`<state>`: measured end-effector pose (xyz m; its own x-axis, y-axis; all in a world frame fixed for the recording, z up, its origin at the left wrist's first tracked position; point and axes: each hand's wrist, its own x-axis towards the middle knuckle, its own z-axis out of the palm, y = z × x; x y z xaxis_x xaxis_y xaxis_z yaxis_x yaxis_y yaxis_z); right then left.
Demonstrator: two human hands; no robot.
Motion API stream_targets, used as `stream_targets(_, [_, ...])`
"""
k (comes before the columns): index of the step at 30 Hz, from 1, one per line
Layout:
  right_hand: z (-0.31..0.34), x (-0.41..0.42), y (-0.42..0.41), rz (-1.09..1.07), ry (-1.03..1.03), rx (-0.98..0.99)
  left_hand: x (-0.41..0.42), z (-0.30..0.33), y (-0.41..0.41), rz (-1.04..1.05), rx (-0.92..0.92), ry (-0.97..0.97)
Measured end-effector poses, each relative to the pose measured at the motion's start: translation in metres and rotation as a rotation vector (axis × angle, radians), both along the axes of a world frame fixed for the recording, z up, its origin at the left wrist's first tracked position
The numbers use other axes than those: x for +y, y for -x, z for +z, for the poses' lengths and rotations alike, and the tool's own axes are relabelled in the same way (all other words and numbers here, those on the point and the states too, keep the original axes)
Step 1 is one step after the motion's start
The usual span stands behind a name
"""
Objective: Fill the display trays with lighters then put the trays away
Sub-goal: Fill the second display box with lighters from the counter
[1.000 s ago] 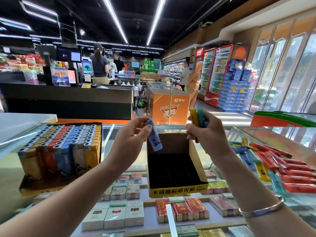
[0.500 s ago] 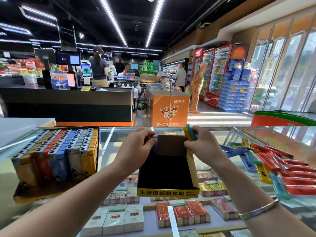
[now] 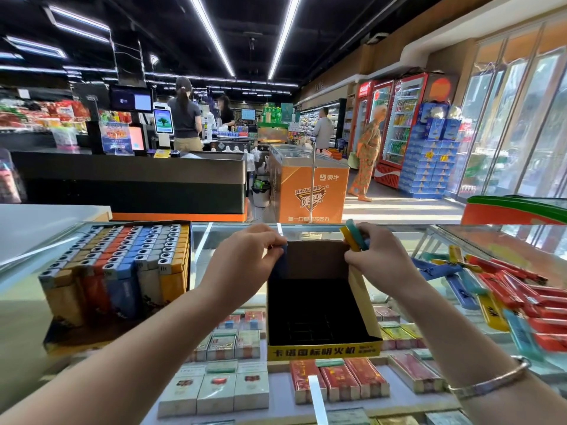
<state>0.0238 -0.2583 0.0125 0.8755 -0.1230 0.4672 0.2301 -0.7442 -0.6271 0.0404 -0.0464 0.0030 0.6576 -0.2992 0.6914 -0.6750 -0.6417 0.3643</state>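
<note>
While a second ago the left hand [image 3: 245,256] held the blue lighter [image 3: 283,251] aloft, it now pinches it at the empty tray's [image 3: 319,348] far-left corner — probably seating the first one. Right hand [image 3: 376,259] clutches spare lighters [image 3: 354,239] at the far-right edge; loose lighters [image 3: 506,289] crowd the glass surface [image 3: 233,234] rightward — room lies near.

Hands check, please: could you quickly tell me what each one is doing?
Left hand: pinching a blue lighter.
Right hand: gripping yellow and teal lighters.
</note>
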Motion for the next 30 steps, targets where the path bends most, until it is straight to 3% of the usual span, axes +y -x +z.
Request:
stream_targets(9, [0.001,0.0,0.002,-0.018,0.001,-0.083,0.003,0.002,-0.002,0.027,0.006,-0.108])
stream_targets(12, [0.01,0.001,0.006,0.081,-0.124,-0.18,0.005,-0.001,0.0,0.0,0.029,-0.118])
stream_targets(16, [0.018,0.006,0.015,0.44,-0.457,0.041,0.005,-0.002,0.003,0.006,0.088,-0.038])
stream_targets(19, [0.015,0.014,0.016,0.663,-0.556,0.223,0.002,0.001,0.011,0.01,0.0,0.017])
stream_targets(22, [0.01,0.02,0.015,0.755,-0.627,0.309,-0.004,0.008,0.021,-0.115,-0.049,0.062])
stream_targets(27, [0.009,0.02,0.015,0.792,-0.673,0.343,-0.011,0.013,0.028,-0.418,0.293,0.34])
stream_targets(30, [0.008,0.022,0.016,0.784,-0.676,0.348,-0.009,0.013,0.025,-0.467,0.372,0.438])
